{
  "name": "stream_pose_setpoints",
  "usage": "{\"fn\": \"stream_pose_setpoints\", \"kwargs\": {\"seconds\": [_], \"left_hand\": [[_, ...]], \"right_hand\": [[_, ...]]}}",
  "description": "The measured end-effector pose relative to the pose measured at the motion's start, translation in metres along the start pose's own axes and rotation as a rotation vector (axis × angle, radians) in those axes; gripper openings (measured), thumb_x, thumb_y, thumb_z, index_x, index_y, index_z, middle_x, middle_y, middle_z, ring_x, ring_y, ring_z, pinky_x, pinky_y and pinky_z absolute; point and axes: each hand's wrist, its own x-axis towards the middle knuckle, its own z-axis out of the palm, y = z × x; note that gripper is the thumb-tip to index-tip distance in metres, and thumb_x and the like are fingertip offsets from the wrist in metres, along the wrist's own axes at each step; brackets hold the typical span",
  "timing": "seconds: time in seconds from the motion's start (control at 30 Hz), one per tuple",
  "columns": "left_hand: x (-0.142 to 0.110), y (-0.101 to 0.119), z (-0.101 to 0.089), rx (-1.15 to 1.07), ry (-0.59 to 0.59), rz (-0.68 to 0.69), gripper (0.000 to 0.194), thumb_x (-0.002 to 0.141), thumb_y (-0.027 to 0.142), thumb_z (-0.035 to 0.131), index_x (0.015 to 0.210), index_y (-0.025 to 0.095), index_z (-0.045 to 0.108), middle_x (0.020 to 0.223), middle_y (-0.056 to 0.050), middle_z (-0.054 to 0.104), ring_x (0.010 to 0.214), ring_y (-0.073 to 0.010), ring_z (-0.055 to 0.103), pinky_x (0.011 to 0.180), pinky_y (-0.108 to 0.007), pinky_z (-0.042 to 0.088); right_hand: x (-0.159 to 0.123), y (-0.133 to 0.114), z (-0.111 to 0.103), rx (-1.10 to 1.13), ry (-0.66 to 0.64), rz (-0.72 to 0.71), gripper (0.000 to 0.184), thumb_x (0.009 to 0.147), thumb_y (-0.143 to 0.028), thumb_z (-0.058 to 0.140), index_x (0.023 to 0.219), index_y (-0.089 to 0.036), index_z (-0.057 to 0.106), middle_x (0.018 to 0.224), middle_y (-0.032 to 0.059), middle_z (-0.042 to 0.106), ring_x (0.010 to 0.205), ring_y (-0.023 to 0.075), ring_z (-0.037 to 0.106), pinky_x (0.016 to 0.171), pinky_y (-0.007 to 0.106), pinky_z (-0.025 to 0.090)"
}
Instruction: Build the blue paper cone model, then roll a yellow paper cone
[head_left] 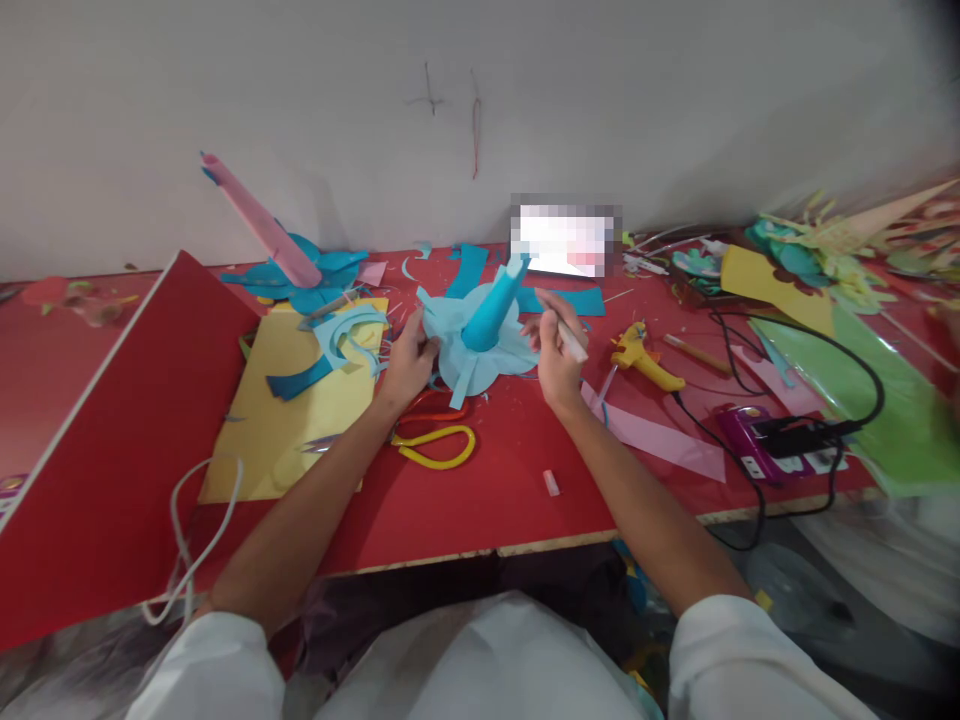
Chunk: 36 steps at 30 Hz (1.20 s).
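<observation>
A light blue paper flower [480, 345] with fringed petals and a darker blue cone [495, 305] standing out of its middle is held above the red table [480, 490]. My left hand [409, 362] grips the flower's left edge, fingers closed on the paper. To the right of the flower, my right hand [559, 350] is closed round a thin white stick [571, 340], its tip close to the petals.
Yellow-handled scissors [439, 445] lie below the flower. A yellow glue gun [645, 360] and a black cable [817, 400] with a purple power strip [780, 450] lie to the right. Yellow paper [300, 420], a tilted red board [120, 440], a pink cone [259, 225] and paper scraps fill the left.
</observation>
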Motion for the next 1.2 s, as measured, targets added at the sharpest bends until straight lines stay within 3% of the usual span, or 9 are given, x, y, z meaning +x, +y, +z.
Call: {"fn": "stream_pose_setpoints", "kwargs": {"seconds": [0.17, 0.33, 0.5, 0.6, 0.8, 0.93, 1.07, 1.2], "left_hand": [[0.002, 0.001, -0.003, -0.015, 0.006, -0.060, 0.055, 0.096, 0.019, 0.052, 0.151, 0.020, 0.048, 0.114, -0.010, 0.076, 0.110, -0.0253, 0.074, 0.102, -0.046, 0.058], [0.004, -0.002, -0.006, 0.055, 0.041, -0.055, 0.051, 0.097, 0.021, 0.053, 0.148, 0.020, 0.052, 0.116, -0.010, 0.075, 0.111, -0.0255, 0.073, 0.104, -0.046, 0.057], [0.007, -0.010, -0.003, 0.019, 0.038, -0.063, 0.048, 0.097, 0.021, 0.052, 0.145, 0.021, 0.054, 0.115, -0.011, 0.074, 0.110, -0.0256, 0.072, 0.101, -0.047, 0.058], [0.008, -0.012, -0.002, -0.002, 0.046, -0.089, 0.047, 0.096, 0.020, 0.051, 0.143, 0.020, 0.055, 0.108, -0.009, 0.075, 0.103, -0.0243, 0.073, 0.098, -0.046, 0.059], [0.005, -0.006, -0.006, 0.144, 0.093, -0.148, 0.051, 0.095, 0.022, 0.054, 0.146, 0.017, 0.055, 0.098, -0.009, 0.074, 0.093, -0.0243, 0.072, 0.094, -0.042, 0.056], [0.001, 0.000, -0.004, 0.214, 0.064, -0.128, 0.063, 0.093, 0.028, 0.060, 0.154, 0.017, 0.047, 0.095, -0.008, 0.074, 0.090, -0.0244, 0.072, 0.090, -0.038, 0.056], [0.000, 0.003, -0.003, 0.293, 0.009, -0.119, 0.069, 0.088, 0.023, 0.061, 0.156, 0.019, 0.046, 0.089, -0.005, 0.073, 0.086, -0.0237, 0.070, 0.088, -0.036, 0.055], [0.001, 0.003, -0.005, 0.343, -0.049, -0.104, 0.068, 0.089, 0.022, 0.059, 0.155, 0.018, 0.048, 0.085, -0.005, 0.069, 0.079, -0.0227, 0.066, 0.084, -0.036, 0.053]], "right_hand": [[0.003, -0.001, -0.003, 0.026, 0.043, 0.056, 0.059, 0.095, -0.078, 0.047, 0.101, -0.025, 0.073, 0.068, 0.0028, 0.059, 0.058, 0.0171, 0.050, 0.056, 0.034, 0.044], [0.003, 0.002, -0.002, 0.024, -0.107, 0.091, 0.056, 0.091, -0.075, 0.059, 0.072, -0.023, 0.068, 0.053, -0.0018, 0.044, 0.050, 0.0142, 0.042, 0.051, 0.031, 0.035], [0.001, 0.008, -0.001, 0.092, -0.228, 0.065, 0.043, 0.092, -0.063, 0.066, 0.079, -0.023, 0.065, 0.057, -0.0043, 0.045, 0.052, 0.0120, 0.041, 0.050, 0.028, 0.030], [0.000, 0.010, 0.001, 0.141, -0.320, 0.063, 0.036, 0.093, -0.057, 0.068, 0.083, -0.023, 0.064, 0.059, -0.0049, 0.048, 0.053, 0.0121, 0.043, 0.052, 0.027, 0.034], [0.002, 0.010, 0.005, 0.054, -0.528, 0.044, 0.031, 0.093, -0.053, 0.068, 0.092, -0.022, 0.073, 0.091, 0.0038, 0.073, 0.078, 0.0169, 0.063, 0.066, 0.029, 0.046], [0.002, 0.010, 0.005, 0.011, -0.505, 0.044, 0.033, 0.091, -0.055, 0.069, 0.089, -0.022, 0.073, 0.087, 0.0042, 0.074, 0.073, 0.0168, 0.061, 0.062, 0.029, 0.044], [0.002, 0.012, 0.002, -0.001, -0.411, 0.062, 0.037, 0.091, -0.058, 0.068, 0.086, -0.022, 0.069, 0.076, 0.0022, 0.068, 0.065, 0.0155, 0.056, 0.058, 0.029, 0.042], [0.003, 0.014, 0.001, 0.021, -0.404, 0.037, 0.034, 0.091, -0.057, 0.068, 0.094, -0.024, 0.066, 0.082, 0.0014, 0.068, 0.070, 0.0159, 0.060, 0.060, 0.029, 0.044]]}}
